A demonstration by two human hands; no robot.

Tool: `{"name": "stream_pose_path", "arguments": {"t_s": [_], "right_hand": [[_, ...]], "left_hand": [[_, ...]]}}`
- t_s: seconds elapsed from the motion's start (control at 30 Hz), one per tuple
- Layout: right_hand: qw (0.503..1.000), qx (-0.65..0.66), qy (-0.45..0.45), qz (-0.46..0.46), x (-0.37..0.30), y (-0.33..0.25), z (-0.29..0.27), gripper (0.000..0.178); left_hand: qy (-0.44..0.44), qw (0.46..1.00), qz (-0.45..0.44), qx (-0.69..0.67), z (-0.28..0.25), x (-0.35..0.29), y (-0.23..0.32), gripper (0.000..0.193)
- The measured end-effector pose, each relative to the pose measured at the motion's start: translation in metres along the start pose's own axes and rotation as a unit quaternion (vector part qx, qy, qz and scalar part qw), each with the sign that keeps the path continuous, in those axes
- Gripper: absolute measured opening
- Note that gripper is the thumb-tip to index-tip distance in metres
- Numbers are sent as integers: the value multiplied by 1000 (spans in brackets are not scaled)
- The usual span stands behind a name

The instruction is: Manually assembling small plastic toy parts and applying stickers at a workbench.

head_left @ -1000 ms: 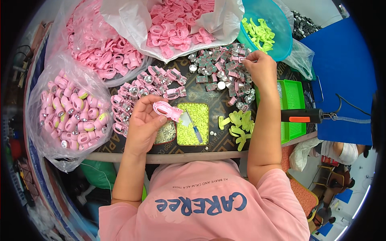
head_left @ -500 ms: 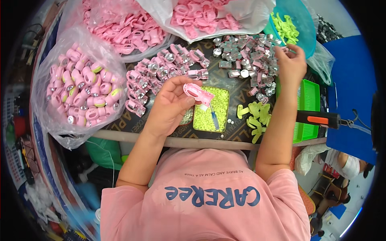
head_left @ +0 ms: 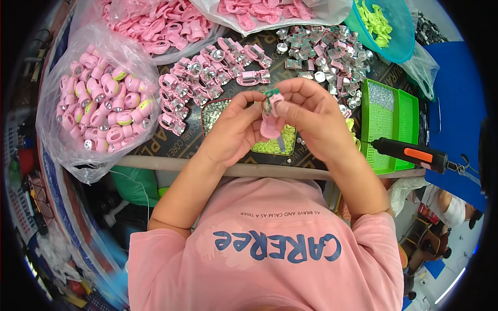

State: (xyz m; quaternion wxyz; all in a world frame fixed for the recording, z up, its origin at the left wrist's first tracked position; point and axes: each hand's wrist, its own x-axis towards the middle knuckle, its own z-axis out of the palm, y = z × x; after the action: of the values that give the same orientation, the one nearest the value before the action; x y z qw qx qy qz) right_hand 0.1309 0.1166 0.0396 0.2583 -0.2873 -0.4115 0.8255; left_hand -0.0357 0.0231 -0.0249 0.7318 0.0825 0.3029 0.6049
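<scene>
My left hand point(head_left: 238, 127) and my right hand point(head_left: 311, 116) meet in front of me over the table. A pink plastic shell half point(head_left: 270, 128) is gripped by my left fingers, its rounded end pointing down. At its upper end my right thumb and fingers pinch a small pink part with a green circuit board point(head_left: 272, 93), which touches the shell. My fingers hide much of the joint between the two. Below the hands lies a tray of small yellow-green pieces point(head_left: 272, 146), partly covered.
Half-assembled pink shells point(head_left: 199, 78) are heaped left of centre, silvery modules point(head_left: 324, 54) to the right. A bag of pink assembled bodies point(head_left: 104, 103) stands at left. An orange-and-black electric screwdriver point(head_left: 410, 154) hangs over a green tray point(head_left: 386, 165). A teal bowl point(head_left: 402, 39) holds yellow-green parts.
My right hand has come back from the silvery pile with a small circuit-board part and joined my left hand. The pink shell has been turned so that its rounded end points downward.
</scene>
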Motion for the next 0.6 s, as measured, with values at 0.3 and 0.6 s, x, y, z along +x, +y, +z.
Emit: {"name": "stream_pose_path", "arguments": {"t_s": [0.3,0.6], "right_hand": [[971,199,44,-122,-4,39,2,25],[968,244,35,-47,-8,27,12,25]], "left_hand": [[-41,987,123,91,21,-20,8,42],[15,887,287,362,15,-29,2,45]]}}
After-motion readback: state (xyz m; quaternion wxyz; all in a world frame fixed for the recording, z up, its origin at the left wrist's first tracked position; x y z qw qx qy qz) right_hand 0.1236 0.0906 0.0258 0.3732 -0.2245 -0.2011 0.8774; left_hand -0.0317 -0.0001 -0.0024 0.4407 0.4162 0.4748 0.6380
